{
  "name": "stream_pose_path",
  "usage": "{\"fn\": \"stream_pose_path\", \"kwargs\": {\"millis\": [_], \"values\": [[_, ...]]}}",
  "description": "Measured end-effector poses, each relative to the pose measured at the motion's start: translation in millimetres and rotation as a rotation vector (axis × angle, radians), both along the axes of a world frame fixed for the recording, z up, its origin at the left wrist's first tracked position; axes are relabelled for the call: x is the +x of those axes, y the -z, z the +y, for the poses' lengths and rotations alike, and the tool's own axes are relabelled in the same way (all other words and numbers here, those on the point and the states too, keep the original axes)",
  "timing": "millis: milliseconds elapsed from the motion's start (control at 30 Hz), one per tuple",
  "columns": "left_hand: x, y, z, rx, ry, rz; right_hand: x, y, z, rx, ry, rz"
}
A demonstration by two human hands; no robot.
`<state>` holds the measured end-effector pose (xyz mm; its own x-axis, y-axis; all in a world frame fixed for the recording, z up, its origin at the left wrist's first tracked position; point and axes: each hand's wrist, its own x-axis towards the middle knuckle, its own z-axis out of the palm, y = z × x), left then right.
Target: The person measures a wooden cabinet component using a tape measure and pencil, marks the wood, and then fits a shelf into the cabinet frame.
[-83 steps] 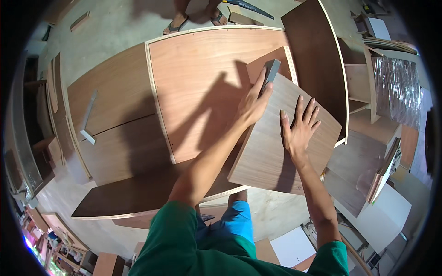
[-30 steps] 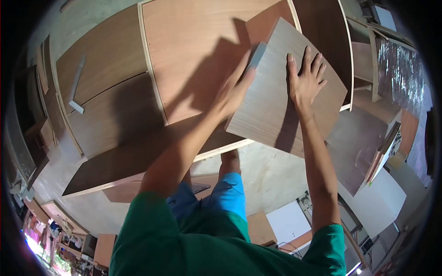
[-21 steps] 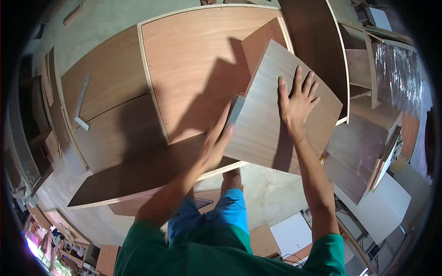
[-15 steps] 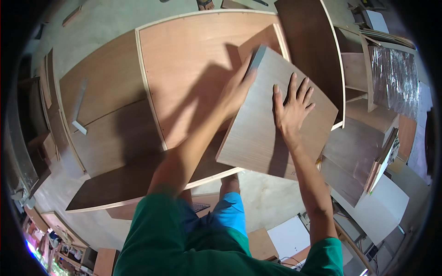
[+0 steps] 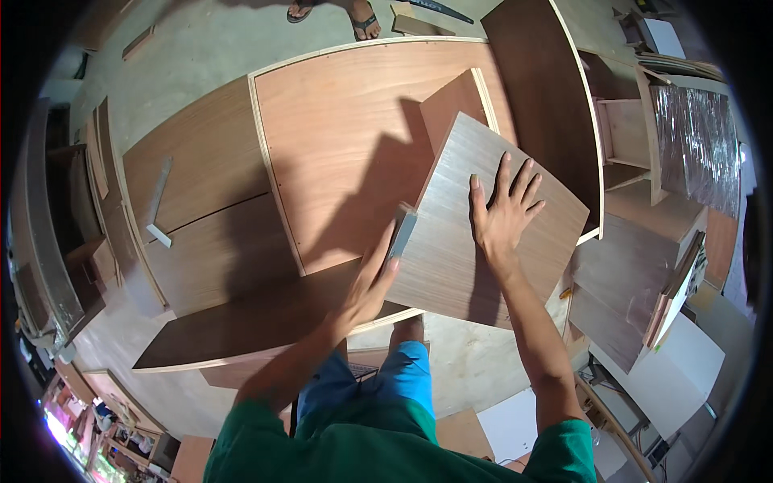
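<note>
A wood-grain panel [image 5: 451,266] lies tilted across the front right of a low wooden cabinet frame [image 5: 354,161]. My right hand [image 5: 504,211] rests flat on the panel's face, fingers spread, holding nothing. Along the panel's left edge, my left hand [image 5: 366,282] grips a grey sanding block [image 5: 401,232]; its underside, against the edge, is hidden. Behind the panel a smaller upright board [image 5: 455,105] with a pale edge stands inside the frame.
A metal try square [image 5: 159,201] lies on the brown boards to the left. One dark side panel [image 5: 547,105] rises at the right. Another person's sandalled foot [image 5: 365,22] is beyond the far edge, near a saw [image 5: 439,10]. Stacked cabinets and boards [image 5: 620,274] crowd the right.
My left hand has slid the sanding block down along the panel's left edge, towards me. The right hand stays spread on the panel. More of the other person's feet shows at the top.
</note>
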<state>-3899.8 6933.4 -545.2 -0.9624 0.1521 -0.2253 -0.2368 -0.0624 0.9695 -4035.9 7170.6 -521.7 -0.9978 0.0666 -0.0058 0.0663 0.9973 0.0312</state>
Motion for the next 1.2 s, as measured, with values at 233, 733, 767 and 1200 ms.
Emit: {"fn": "stream_pose_path", "kwargs": {"millis": [233,733,767,1200], "values": [[-147,19,24,0.056,-0.012,-0.095,6,16,-4,-0.045,-0.007,0.002],[-280,47,-10,-0.14,-0.111,-0.088,20,29,-18,-0.093,-0.017,0.022],[-278,52,-37,-0.098,-0.148,-0.057,21,29,-20,-0.108,-0.013,0.022],[120,201,-386,-0.776,-0.323,-0.231,-82,-42,-69,0.403,-1.066,-0.198]]}}
